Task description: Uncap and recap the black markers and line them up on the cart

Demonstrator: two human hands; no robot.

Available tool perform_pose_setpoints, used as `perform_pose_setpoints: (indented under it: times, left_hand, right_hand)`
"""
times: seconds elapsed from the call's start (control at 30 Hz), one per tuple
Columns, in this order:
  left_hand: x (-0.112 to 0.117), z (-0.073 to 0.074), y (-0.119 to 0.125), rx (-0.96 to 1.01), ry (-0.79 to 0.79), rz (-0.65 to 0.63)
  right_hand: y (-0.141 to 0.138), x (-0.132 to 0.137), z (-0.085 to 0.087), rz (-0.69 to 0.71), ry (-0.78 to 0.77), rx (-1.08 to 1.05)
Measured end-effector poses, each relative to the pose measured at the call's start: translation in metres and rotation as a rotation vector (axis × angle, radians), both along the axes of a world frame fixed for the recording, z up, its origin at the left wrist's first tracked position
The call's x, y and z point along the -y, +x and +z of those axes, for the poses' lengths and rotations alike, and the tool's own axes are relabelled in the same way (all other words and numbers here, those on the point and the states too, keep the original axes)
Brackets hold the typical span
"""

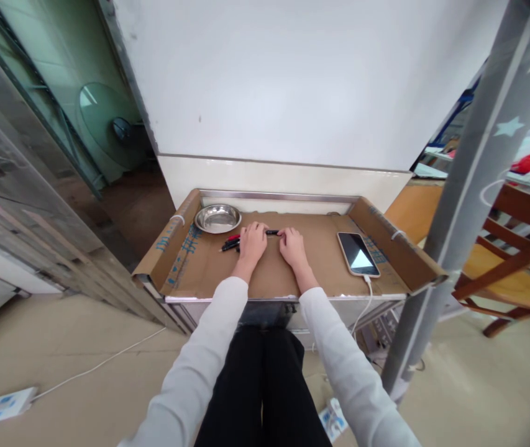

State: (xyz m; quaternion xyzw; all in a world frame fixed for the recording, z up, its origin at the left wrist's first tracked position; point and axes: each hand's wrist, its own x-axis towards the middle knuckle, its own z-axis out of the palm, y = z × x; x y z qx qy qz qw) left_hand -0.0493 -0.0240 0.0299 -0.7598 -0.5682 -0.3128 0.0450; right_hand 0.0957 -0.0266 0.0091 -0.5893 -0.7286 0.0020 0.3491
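Note:
A black pen (272, 232) lies level between my two hands, low over the cardboard-covered tabletop (315, 264). My left hand (253, 241) has its curled fingers around the pen's left part and hides that end. At the pen's right end, my right hand (292, 244) pinches the tip between its fingers. Just left of my left hand rests a small pile of pens (230, 244), black ones with a red one among them, partly covered by that hand.
A round steel dish (218, 218) stands at the back left. On the right lies a phone (358, 254) with a white cable (368, 298) hanging over the front edge. Folded cardboard walls (392, 239) line the sides. A grey post (455, 205) and a wooden chair (516, 248) are farther right.

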Motion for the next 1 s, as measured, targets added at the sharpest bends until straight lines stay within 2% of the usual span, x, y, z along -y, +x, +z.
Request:
perform_pose_setpoints:
  times: [0.1,0.23,0.4,0.77,1.0]
  left_hand:
    - [0.004,0.002,-0.005,0.031,-0.013,0.089]
    - [0.008,0.002,-0.008,0.004,-0.098,0.113]
    - [0.012,-0.001,-0.007,-0.049,-0.097,0.105]
    - [0.013,-0.006,-0.008,-0.036,-0.065,0.042]
    - [0.011,-0.004,-0.009,0.004,-0.025,0.079]
  right_hand:
    - [0.000,0.001,0.001,-0.019,-0.008,-0.001]
    - [-0.001,0.004,0.003,-0.006,-0.016,-0.008]
    - [-0.005,0.007,0.006,0.072,-0.048,0.043]
    - [-0.002,0.004,0.005,-0.014,0.003,0.033]
    - [-0.001,0.002,0.002,0.170,0.042,-0.115]
